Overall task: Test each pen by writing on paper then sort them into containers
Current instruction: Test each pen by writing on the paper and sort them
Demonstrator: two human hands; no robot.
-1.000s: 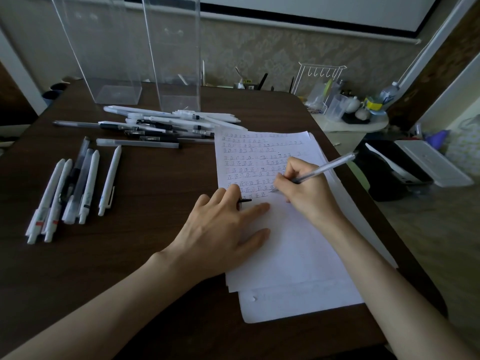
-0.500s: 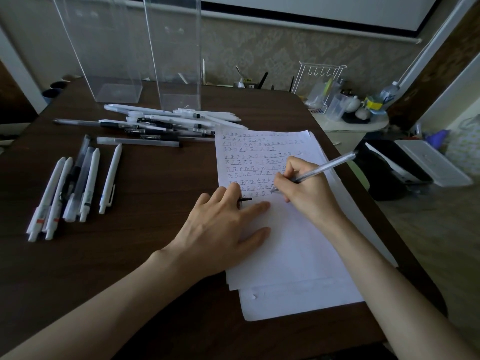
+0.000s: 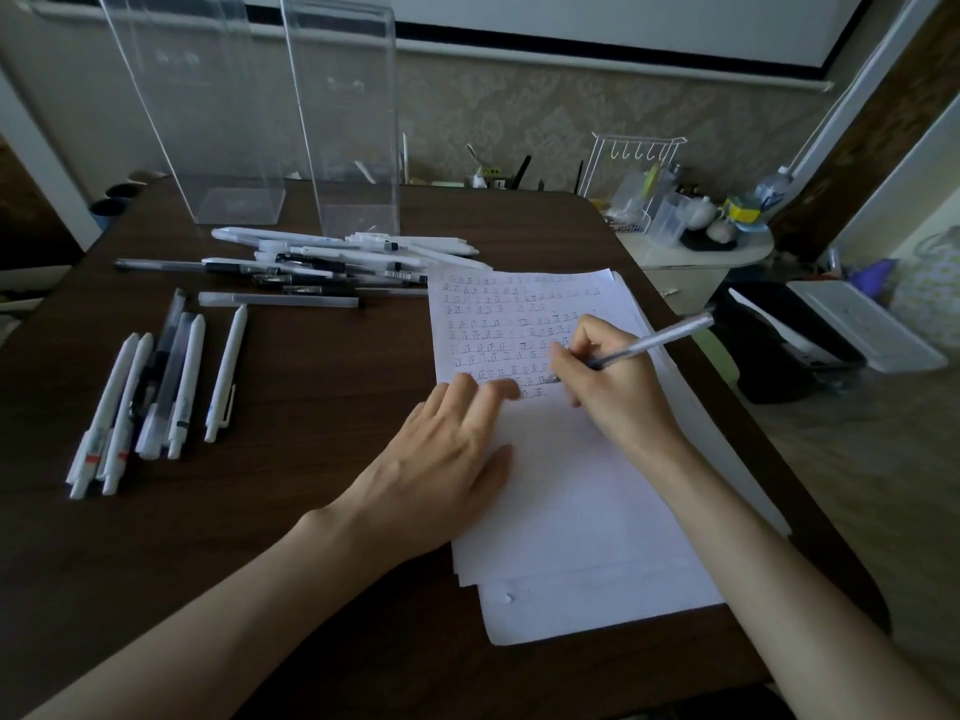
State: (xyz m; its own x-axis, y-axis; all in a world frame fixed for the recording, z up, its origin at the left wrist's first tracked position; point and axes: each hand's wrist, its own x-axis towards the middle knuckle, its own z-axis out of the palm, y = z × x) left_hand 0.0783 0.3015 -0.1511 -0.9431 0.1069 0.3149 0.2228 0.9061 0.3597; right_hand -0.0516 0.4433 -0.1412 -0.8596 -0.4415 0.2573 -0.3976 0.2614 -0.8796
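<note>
Shifting left hand (image 3: 441, 459) on paper (image 3: 571, 511), pen (image 3: 654, 344) unmoved

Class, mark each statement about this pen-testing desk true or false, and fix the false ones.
1. The right hand grips a pen with its tip on the paper. True.
2. The left hand holds a second pen. False: it rests on the paper, holding no pen.
3. The two clear containers lie on their sides. False: both stand upright.
4. A group of white pens lies on the table left of the paper. True.
5. The paper is blank. False: written marks fill its upper part.
</note>
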